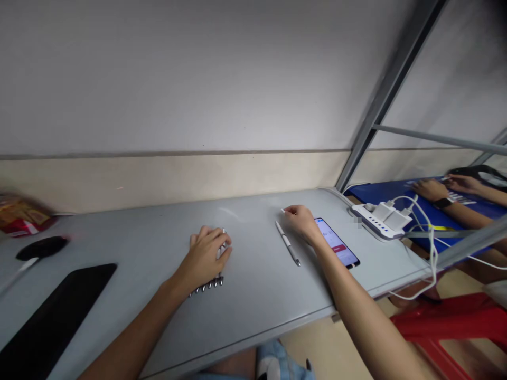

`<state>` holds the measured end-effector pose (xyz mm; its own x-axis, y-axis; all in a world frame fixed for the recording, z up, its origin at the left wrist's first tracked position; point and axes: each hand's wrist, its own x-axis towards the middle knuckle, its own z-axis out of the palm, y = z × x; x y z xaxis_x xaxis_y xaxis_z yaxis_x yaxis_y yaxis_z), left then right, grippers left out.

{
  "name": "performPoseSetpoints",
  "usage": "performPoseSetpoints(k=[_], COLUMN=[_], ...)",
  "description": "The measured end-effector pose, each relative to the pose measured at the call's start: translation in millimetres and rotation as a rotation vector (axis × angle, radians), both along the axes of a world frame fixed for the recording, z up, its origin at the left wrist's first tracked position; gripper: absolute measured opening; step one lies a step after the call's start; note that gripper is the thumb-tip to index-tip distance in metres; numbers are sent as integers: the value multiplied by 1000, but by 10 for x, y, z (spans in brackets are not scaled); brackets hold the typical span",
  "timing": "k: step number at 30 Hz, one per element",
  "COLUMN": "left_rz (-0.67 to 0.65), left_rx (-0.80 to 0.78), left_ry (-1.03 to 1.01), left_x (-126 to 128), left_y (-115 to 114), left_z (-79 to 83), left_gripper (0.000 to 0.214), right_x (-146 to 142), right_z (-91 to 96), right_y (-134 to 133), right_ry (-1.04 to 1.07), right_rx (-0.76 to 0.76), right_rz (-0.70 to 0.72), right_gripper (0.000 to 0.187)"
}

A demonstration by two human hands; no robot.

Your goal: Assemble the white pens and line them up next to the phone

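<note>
My left hand (209, 252) is curled down over a row of pens (209, 286) on the grey desk. Their silver tips stick out side by side below the palm, while the barrels are mostly hidden. Farther right, my right hand (303, 221) is closed in a pinch. A small white end (283, 210) shows past its fingertips, but the rest of that object is covered. Between the hands, nearer the right one, a single white pen with a grey grip (288, 243) lies slanted on the desk. A lit smartphone (338, 245) lies partly behind my right wrist.
A white power strip (378, 224) with plugs and cables sits at the desk's right end, beside a metal frame post (380, 105). On the left are a black mat (59, 322), a black mouse-like object (43, 248) and a red packet (21, 215). Another person's hands (431, 190) rest beyond the post.
</note>
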<state>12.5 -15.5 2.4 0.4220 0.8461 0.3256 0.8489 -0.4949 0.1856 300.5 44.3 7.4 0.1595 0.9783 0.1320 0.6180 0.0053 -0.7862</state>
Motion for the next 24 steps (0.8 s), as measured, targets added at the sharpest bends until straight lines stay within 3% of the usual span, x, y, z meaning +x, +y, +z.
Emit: performPoseSetpoints(k=[8, 24], left_rz=[-29, -30], left_rx=[-11, -69], left_ry=[1, -3], left_x=[4, 38], left_y=[-9, -45], left_z=[30, 35], left_gripper=[18, 13], right_x=[8, -40], right_z=[-27, 94], right_y=[-9, -84], right_ry=[-203, -297], right_rx=[-122, -261], right_rz=[38, 90], right_gripper=[16, 21])
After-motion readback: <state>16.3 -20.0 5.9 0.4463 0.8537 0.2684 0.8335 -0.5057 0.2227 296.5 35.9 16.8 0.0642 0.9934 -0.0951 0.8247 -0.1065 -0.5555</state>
